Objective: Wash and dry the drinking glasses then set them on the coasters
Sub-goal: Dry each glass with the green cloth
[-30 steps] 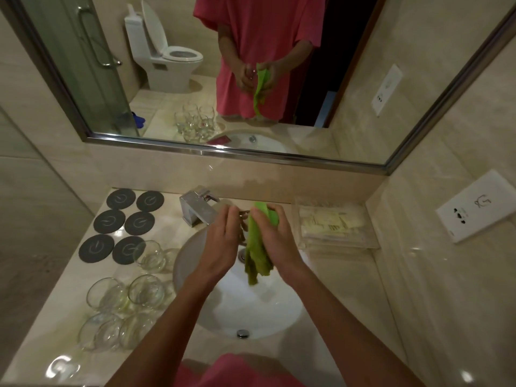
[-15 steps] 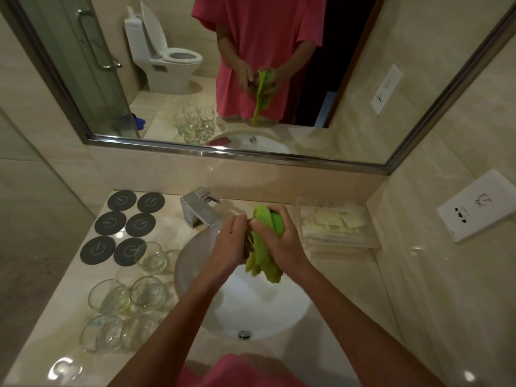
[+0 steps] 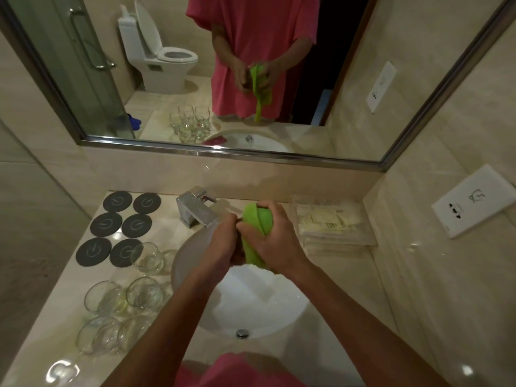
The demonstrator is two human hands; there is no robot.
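Hands (image 3: pixel 251 241) around green cloth (image 3: pixel 255 219)

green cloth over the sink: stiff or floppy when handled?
Probably floppy: the green cloth bunches under the right hand and its tail hangs limp toward the sink. Likely light, since it drapes from a loose hold.

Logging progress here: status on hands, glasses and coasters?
Both hands over sink, right hand gripping cloth. Five glasses on counter. Six coasters bare. Nothing in the way.
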